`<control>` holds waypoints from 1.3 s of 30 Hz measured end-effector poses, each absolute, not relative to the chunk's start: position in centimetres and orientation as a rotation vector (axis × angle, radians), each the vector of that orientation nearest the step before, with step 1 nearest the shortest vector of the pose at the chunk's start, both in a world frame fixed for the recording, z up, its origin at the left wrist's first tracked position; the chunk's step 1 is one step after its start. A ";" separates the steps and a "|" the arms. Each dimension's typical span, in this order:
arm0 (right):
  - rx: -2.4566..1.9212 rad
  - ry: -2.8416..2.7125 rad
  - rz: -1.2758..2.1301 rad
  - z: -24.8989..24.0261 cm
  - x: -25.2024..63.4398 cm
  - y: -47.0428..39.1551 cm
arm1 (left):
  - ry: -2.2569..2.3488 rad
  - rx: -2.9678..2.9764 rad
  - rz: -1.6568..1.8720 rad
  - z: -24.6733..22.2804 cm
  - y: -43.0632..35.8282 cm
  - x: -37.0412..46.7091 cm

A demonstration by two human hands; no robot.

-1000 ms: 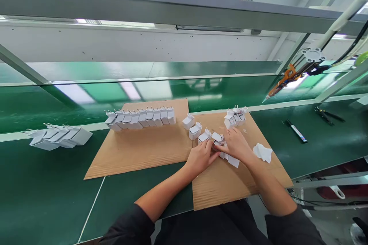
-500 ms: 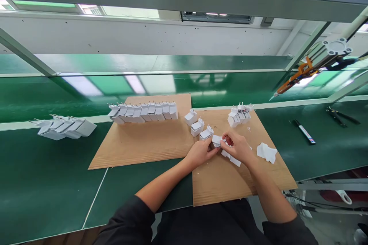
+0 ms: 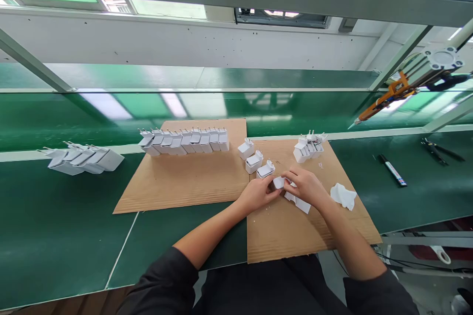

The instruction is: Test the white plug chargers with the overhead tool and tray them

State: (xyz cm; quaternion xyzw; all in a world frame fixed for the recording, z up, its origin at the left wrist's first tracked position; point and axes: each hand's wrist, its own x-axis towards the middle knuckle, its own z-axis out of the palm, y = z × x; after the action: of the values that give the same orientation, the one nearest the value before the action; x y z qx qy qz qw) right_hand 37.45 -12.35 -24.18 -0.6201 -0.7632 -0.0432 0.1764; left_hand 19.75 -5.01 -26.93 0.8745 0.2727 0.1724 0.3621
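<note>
Over the right cardboard sheet point(image 3: 288, 236), my left hand point(image 3: 258, 195) is closed around the left side of a white plug adapter point(image 3: 278, 182). My right hand point(image 3: 303, 185) meets it from the right, its thumb and fingers pinched at the adapter's right end; whatever sits between those fingertips is hidden. A strip of white paper point(image 3: 302, 205) lies just below the right hand. Up and to the left of my hands, three more white adapters point(image 3: 254, 161) stand in a slanting line, their pins upward.
A long row of adapters point(image 3: 185, 141) stands on the left cardboard point(image 3: 177, 182), with another group point(image 3: 84, 160) farther left. A small cluster point(image 3: 309, 147) is behind my right hand. Crumpled paper point(image 3: 343, 196), a marker point(image 3: 392, 170) and pliers point(image 3: 439, 151) lie rightward. An orange tool point(image 3: 384, 98) hangs above.
My right fingers have shifted slightly at the adapter's end, while the left hand keeps its hold. The whole view has tilted a little; the other items stay where they were.
</note>
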 end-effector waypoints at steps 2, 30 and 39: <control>-1.743 -2.165 -0.117 -24.4 37.5 -12.2 | 0.703 2.253 0.446 -26.9 -5.0 19.8; -2.181 -2.451 0.065 -19.6 47.2 -4.1 | 1.188 2.214 0.543 -22.9 -0.6 6.5; -2.042 -2.590 0.011 -18.8 45.3 -3.9 | 1.451 2.322 0.839 -25.7 -1.6 5.7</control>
State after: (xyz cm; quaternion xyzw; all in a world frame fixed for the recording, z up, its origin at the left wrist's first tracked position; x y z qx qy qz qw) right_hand 45.33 -3.91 -18.84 -0.6173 -0.7828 0.0033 -0.0782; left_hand 5.70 -1.56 -25.68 0.8030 0.5018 0.2902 0.1385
